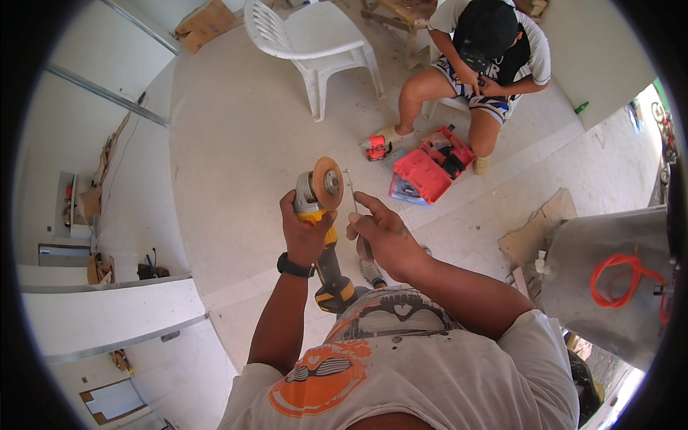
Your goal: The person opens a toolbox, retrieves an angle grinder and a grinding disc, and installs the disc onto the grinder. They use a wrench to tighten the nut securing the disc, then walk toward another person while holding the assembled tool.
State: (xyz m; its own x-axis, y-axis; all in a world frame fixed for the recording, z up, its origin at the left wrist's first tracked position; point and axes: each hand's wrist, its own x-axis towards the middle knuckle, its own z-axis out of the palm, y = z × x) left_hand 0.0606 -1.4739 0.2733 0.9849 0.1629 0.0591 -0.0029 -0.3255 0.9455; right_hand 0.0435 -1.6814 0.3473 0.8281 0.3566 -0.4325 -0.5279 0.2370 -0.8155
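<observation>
My left hand (309, 228), with a black watch on its wrist, grips a yellow and black angle grinder (330, 269) near its head. The grinder's orange-brown disc (326, 172) stands on edge, its metal hub facing right. Closed around a thin metal rod (351, 188) is my right hand (387, 236). The rod points up, with a small crosspiece at its tip, close to the right of the disc's hub. Whether the rod touches the hub, I cannot tell. Its lower end is hidden in my fingers.
Ahead, a seated person (494, 64) holds a dark object beside an open red tool case (426, 175) and a red power tool (375, 148). A white plastic chair (326, 39) stands farther back. On the right is a metal tank (580, 265) with an orange hose (616, 269).
</observation>
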